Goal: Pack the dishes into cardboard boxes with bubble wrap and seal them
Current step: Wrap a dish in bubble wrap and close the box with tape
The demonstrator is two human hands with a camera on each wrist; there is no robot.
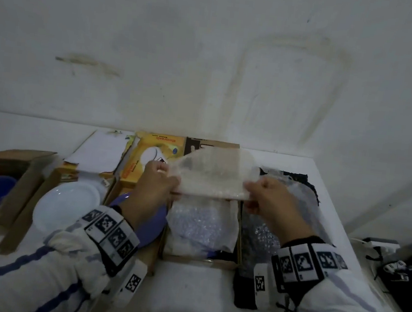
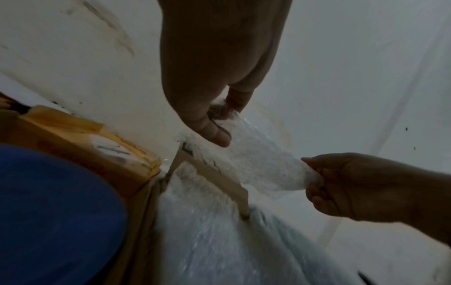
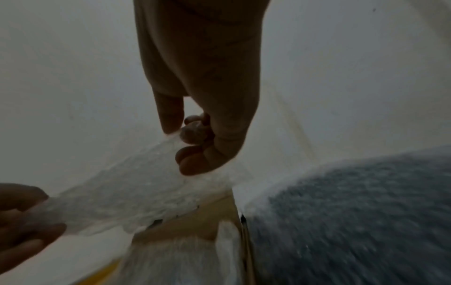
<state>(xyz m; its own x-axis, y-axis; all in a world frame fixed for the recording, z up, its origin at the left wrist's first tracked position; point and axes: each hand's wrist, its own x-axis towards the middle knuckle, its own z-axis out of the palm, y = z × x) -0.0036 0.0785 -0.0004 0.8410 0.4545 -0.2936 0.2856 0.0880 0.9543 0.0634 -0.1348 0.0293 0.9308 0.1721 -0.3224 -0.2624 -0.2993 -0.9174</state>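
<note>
A sheet of bubble wrap was held stretched between the left hand and the right hand, each pinching one end, just above the open cardboard box (already lined with wrap). It was best lowered level, with even tension, then tucked down.

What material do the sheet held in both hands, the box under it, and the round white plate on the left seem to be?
The translucent sheet looks like bubble wrap: cloudy plastic with small raised bubbles. The open brown box looks like matte cardboard, judging by its thin tan walls. The round white plate is smooth and faintly glossy; ceramic or plastic, I cannot tell.
</note>
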